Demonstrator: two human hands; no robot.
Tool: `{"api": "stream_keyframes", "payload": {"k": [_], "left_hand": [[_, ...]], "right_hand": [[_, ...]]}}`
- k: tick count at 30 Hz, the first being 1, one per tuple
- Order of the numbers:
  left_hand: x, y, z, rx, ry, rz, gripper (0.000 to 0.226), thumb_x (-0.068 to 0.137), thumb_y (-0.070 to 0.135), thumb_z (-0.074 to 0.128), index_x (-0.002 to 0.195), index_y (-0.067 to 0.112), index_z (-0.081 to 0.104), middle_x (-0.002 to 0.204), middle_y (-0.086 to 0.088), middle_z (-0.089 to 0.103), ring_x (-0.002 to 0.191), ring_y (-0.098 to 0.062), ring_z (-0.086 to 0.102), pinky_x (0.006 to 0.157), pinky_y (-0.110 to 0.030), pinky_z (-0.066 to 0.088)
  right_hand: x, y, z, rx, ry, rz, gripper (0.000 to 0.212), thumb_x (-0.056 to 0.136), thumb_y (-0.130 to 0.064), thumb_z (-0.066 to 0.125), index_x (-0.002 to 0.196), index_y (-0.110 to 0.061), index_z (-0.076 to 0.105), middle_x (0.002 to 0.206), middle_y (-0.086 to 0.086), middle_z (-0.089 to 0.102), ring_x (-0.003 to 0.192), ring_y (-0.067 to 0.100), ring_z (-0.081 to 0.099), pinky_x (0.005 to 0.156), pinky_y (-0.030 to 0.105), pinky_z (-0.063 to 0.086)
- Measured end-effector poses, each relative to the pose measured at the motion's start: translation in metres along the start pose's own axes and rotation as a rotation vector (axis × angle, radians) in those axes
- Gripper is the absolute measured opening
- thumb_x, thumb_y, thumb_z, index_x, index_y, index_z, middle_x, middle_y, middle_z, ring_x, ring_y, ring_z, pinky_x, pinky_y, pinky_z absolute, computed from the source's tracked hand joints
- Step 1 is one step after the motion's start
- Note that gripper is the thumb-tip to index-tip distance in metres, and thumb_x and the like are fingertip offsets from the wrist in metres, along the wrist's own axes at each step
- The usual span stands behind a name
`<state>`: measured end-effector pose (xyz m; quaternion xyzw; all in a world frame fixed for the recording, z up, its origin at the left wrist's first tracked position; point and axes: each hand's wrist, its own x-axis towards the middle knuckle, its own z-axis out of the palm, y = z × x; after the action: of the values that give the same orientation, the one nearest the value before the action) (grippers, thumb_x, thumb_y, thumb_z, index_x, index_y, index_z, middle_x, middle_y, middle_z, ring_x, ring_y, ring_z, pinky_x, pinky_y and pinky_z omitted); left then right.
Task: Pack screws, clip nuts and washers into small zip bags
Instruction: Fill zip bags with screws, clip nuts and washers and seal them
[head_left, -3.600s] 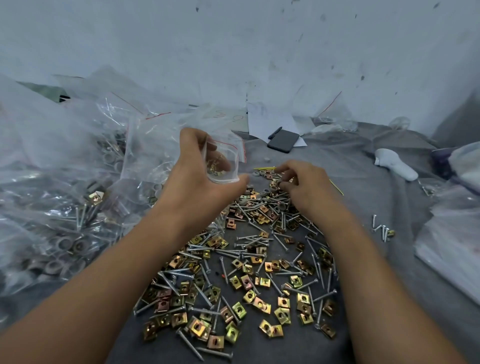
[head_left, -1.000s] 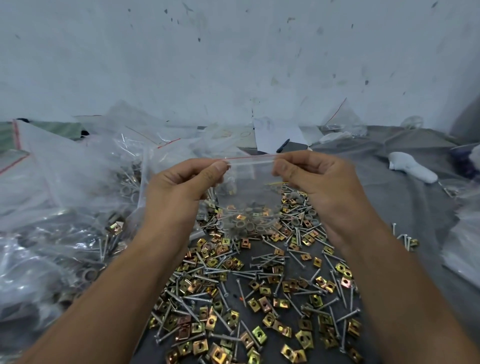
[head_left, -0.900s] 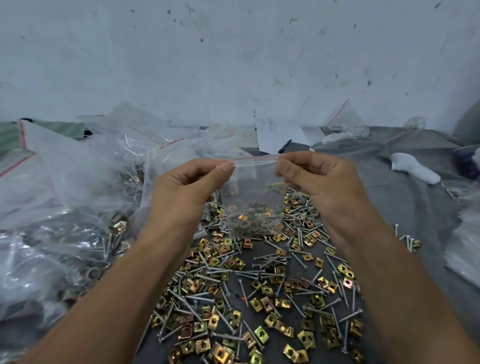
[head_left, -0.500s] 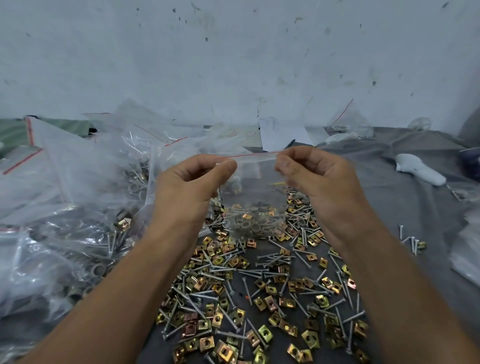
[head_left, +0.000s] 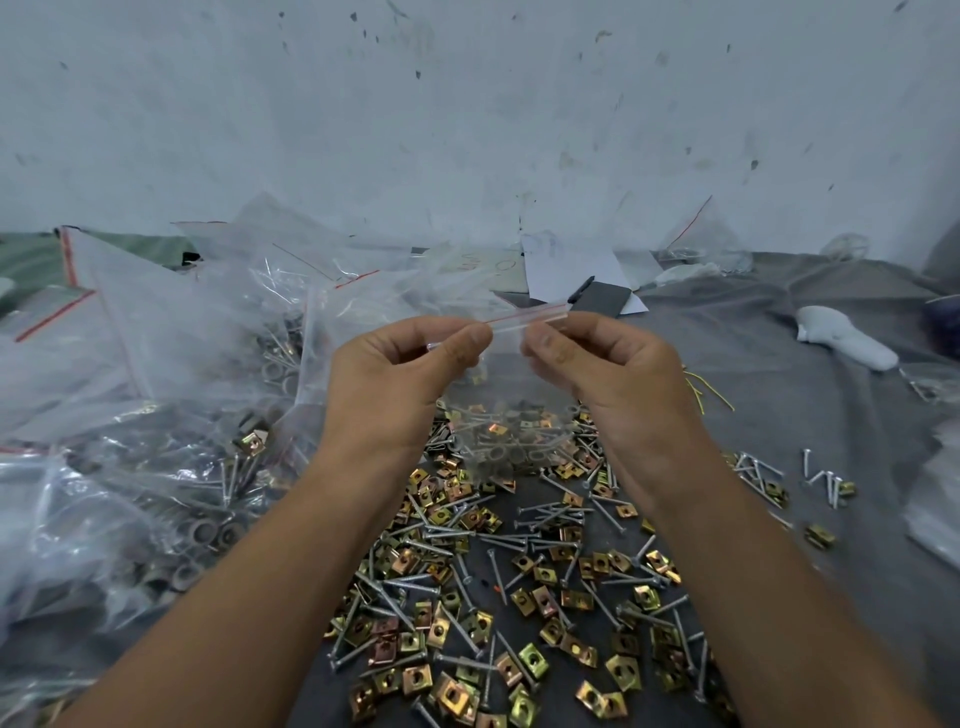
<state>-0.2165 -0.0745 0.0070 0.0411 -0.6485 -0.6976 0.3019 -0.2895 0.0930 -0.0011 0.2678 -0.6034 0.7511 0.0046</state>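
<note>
**Sealing the filled zip bag**

I work over a grey cloth (head_left: 779, 395) spread on the counter. To my left lies a heap of larger clear bags (head_left: 156, 415) holding hardware. Below my hands, loose screws (head_left: 550, 519) and brass-coloured clip nuts (head_left: 535, 660) are scattered across the cloth.

The small zip bag (head_left: 506, 415) hangs in the air between my hands, above the far edge of that scatter. It is clear plastic with a red line along its top strip (head_left: 524, 315). Its load sits at the bottom: grey washers, at least one clip nut and some screws, seen through the film.

My left hand (head_left: 395, 384) pinches the strip between thumb and forefinger. My right hand (head_left: 608, 374) pinches it likewise, just beside the left. Both grips are clamped on the bag.

I judge the step to be closing the zip. The next move calls for firm, even pressure along the whole strip. An unpressed stretch would let small parts escape.
</note>
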Motion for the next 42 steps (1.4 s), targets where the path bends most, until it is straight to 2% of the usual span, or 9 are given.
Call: {"api": "stream_keyframes", "payload": {"k": [6, 11, 19, 21, 25, 29, 34, 38, 42], "left_hand": [[0.000, 0.002, 0.002, 0.016, 0.001, 0.012, 0.006, 0.087, 0.016, 0.084, 0.081, 0.015, 0.082, 0.063, 0.009, 0.069, 0.055, 0.000, 0.058, 0.060, -0.014, 0.051], [-0.001, 0.002, 0.002, -0.024, -0.020, 0.013, 0.006, 0.086, 0.013, 0.083, 0.081, 0.015, 0.081, 0.066, 0.006, 0.073, 0.057, 0.000, 0.061, 0.056, -0.014, 0.049], [-0.004, 0.002, 0.005, -0.093, -0.048, 0.006, 0.012, 0.076, 0.017, 0.086, 0.086, 0.012, 0.081, 0.075, 0.004, 0.077, 0.066, -0.002, 0.068, 0.059, -0.013, 0.051], [-0.004, 0.002, 0.004, -0.112, -0.055, -0.006, 0.015, 0.074, 0.019, 0.085, 0.086, 0.012, 0.079, 0.074, 0.003, 0.076, 0.065, -0.002, 0.068, 0.058, -0.013, 0.051], [-0.004, 0.002, 0.005, -0.125, -0.070, -0.023, 0.006, 0.083, 0.006, 0.082, 0.086, 0.008, 0.077, 0.073, 0.002, 0.075, 0.063, -0.002, 0.068, 0.056, -0.013, 0.051], [-0.004, 0.003, 0.005, -0.130, -0.088, -0.018, 0.009, 0.083, 0.004, 0.081, 0.083, 0.011, 0.075, 0.074, 0.003, 0.075, 0.066, -0.003, 0.068, 0.058, -0.014, 0.051], [-0.002, 0.001, 0.005, -0.136, -0.100, -0.031, 0.006, 0.074, 0.022, 0.085, 0.080, 0.021, 0.081, 0.082, 0.000, 0.078, 0.076, -0.008, 0.066, 0.064, -0.017, 0.051], [-0.004, 0.000, 0.004, -0.142, -0.122, -0.065, 0.014, 0.074, 0.031, 0.085, 0.085, 0.024, 0.085, 0.093, -0.001, 0.080, 0.085, -0.012, 0.066, 0.074, -0.028, 0.049], [-0.001, 0.000, 0.006, -0.170, -0.044, -0.068, 0.005, 0.078, 0.019, 0.085, 0.082, 0.018, 0.083, 0.083, 0.000, 0.079, 0.074, -0.007, 0.066, 0.066, -0.018, 0.052]], "right_hand": [[0.001, 0.002, 0.001, 0.053, 0.000, -0.007, 0.029, 0.079, -0.031, 0.085, 0.102, -0.013, 0.081, 0.098, 0.007, 0.080, 0.098, 0.020, 0.076, 0.097, 0.033, 0.057], [0.000, 0.003, 0.002, 0.089, 0.013, -0.004, 0.019, 0.084, -0.022, 0.083, 0.100, -0.012, 0.080, 0.096, 0.006, 0.079, 0.096, 0.018, 0.074, 0.095, 0.031, 0.056], [-0.001, 0.001, 0.003, 0.090, -0.018, 0.000, 0.022, 0.087, -0.022, 0.082, 0.105, -0.010, 0.079, 0.101, 0.009, 0.078, 0.101, 0.020, 0.073, 0.105, 0.044, 0.055], [-0.002, 0.000, 0.004, 0.066, -0.056, 0.003, 0.021, 0.089, -0.024, 0.081, 0.106, -0.014, 0.079, 0.104, 0.009, 0.078, 0.102, 0.020, 0.073, 0.103, 0.042, 0.056], [-0.005, 0.002, 0.010, 0.032, -0.109, -0.015, 0.018, 0.090, -0.023, 0.079, 0.107, -0.016, 0.080, 0.104, 0.007, 0.079, 0.101, 0.017, 0.073, 0.095, 0.031, 0.058], [-0.005, 0.002, 0.011, 0.037, -0.108, -0.025, 0.014, 0.090, -0.023, 0.078, 0.104, -0.018, 0.079, 0.104, 0.007, 0.078, 0.101, 0.018, 0.072, 0.098, 0.037, 0.058], [-0.004, 0.000, 0.014, 0.096, -0.103, -0.012, 0.007, 0.089, -0.019, 0.077, 0.096, -0.021, 0.077, 0.095, 0.003, 0.074, 0.094, 0.015, 0.068, 0.097, 0.038, 0.057], [-0.004, -0.001, 0.015, 0.129, -0.098, -0.002, 0.010, 0.088, -0.019, 0.077, 0.098, -0.019, 0.079, 0.099, 0.006, 0.077, 0.097, 0.017, 0.070, 0.096, 0.038, 0.057], [-0.002, -0.002, 0.011, 0.138, -0.077, 0.003, 0.013, 0.089, -0.019, 0.079, 0.102, -0.015, 0.080, 0.097, 0.006, 0.077, 0.096, 0.017, 0.072, 0.093, 0.035, 0.058]]}}
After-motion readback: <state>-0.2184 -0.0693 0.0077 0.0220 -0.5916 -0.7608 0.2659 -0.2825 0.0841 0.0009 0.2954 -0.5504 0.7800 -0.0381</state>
